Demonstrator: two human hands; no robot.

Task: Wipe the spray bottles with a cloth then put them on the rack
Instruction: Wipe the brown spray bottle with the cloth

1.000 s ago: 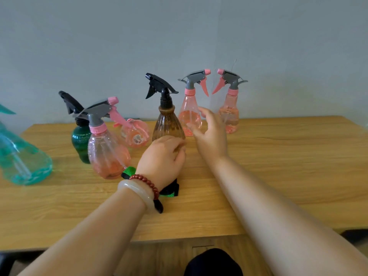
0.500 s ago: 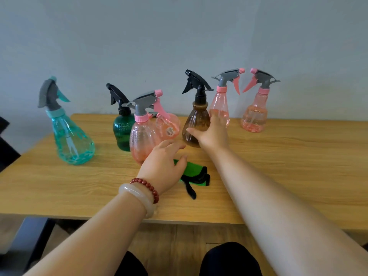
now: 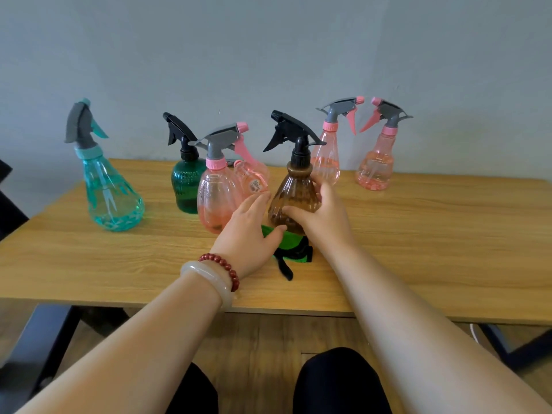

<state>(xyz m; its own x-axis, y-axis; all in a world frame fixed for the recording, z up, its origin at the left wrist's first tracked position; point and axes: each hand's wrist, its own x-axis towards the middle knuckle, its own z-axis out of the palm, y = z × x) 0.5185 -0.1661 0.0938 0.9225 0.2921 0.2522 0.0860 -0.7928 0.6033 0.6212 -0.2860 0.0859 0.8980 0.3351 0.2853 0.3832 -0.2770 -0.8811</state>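
Note:
A brown spray bottle (image 3: 294,192) with a black trigger stands upright at the table's middle. My right hand (image 3: 321,218) grips its lower body, thumb in front and fingers round the right side. My left hand (image 3: 249,237) hovers with fingers straight just left of the bottle, its thumb over a green and black cloth (image 3: 294,253) lying on the table. Around stand a pink bottle (image 3: 216,192), a dark green one (image 3: 185,183), a teal one (image 3: 109,189), and two pink ones (image 3: 327,158) (image 3: 376,165) by the wall. No rack is in view.
A small pink bottle (image 3: 252,180) lies tipped behind the near pink one. The wooden table (image 3: 433,240) ends at a near edge, with a grey wall behind. Dark table legs and a wooden floor show below, and my knees sit under the near edge.
My right hand has closed round the brown bottle's body. My left hand lifted off the cloth and its fingers straightened beside the bottle. The view swung left and drew closer.

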